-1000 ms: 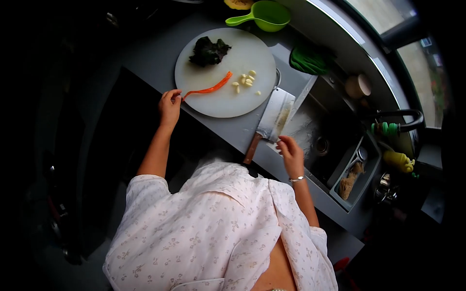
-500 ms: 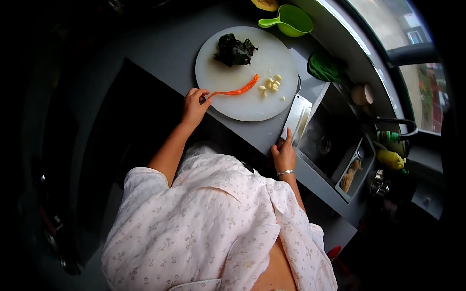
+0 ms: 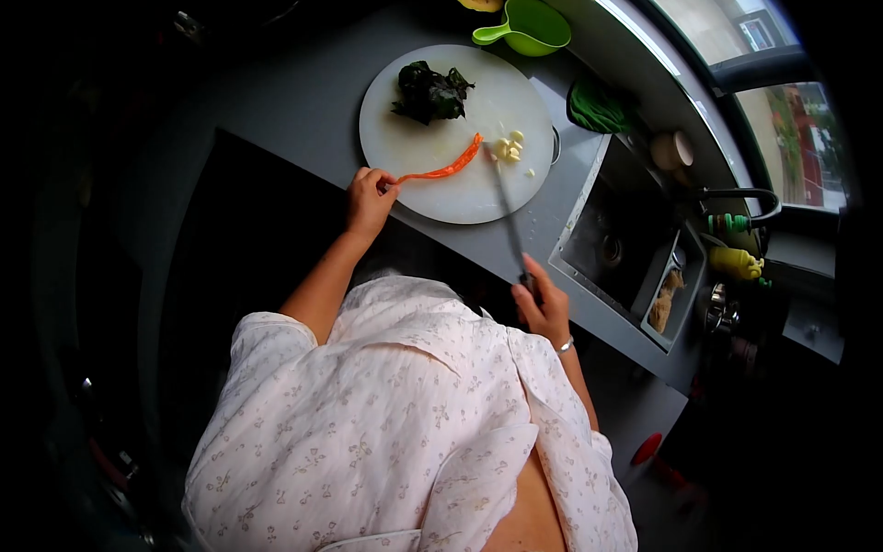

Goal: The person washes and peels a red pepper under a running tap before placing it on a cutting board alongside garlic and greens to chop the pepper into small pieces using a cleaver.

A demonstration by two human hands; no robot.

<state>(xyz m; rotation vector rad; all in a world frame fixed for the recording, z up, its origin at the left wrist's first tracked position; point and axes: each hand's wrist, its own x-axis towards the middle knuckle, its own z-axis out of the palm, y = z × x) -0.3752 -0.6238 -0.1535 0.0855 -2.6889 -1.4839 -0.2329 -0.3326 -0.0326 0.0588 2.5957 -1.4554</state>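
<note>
My left hand (image 3: 371, 201) pinches the thin end of a long red chili pepper (image 3: 446, 171) at the near-left rim of a round white cutting board (image 3: 418, 207). The pepper lies across the board, its wide end pointing toward several peeled garlic cloves (image 3: 508, 147). My right hand (image 3: 544, 302) is wrapped round the handle of a cleaver (image 3: 511, 219). Its blade is turned edge-on, so only a thin dark line shows, with the tip over the board beside the garlic. A bunch of dark leafy greens (image 3: 432, 93) sits on the far-left part of the board.
A green ladle-shaped scoop (image 3: 535, 29) stands behind the board. Right of it lies a green cloth-like item (image 3: 600, 107). The sink (image 3: 589, 221) with a tray (image 3: 664, 313) and a faucet (image 3: 750, 195) is on the right, under the window. The counter edge runs diagonally before me.
The cleaver has swung left and turned from flat to edge-on, its tip now by the garlic. My left hand still holds the pepper in nearly the same place.
</note>
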